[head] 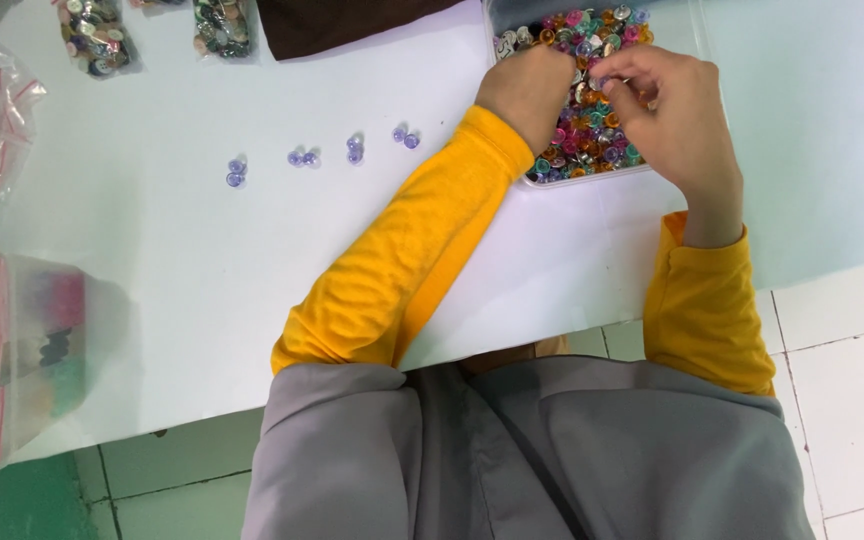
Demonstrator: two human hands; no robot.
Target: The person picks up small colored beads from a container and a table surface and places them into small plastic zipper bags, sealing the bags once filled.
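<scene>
A white table (182,290) is seen carrying everything. Four pairs of purple pins (236,173) are laid in a row toward the far edge. A clear tray (552,182) of mixed coloured pins is set at the far right. Clear bags (12,350) are rested along the left edge, with a dark cloth (342,22) at the far edge.

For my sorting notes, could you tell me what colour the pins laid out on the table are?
Pale purple pins; head view.

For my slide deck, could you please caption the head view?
Both hands, left hand and right hand, pick through a tray of coloured push pins; purple pins sit in pairs alongside.
</scene>
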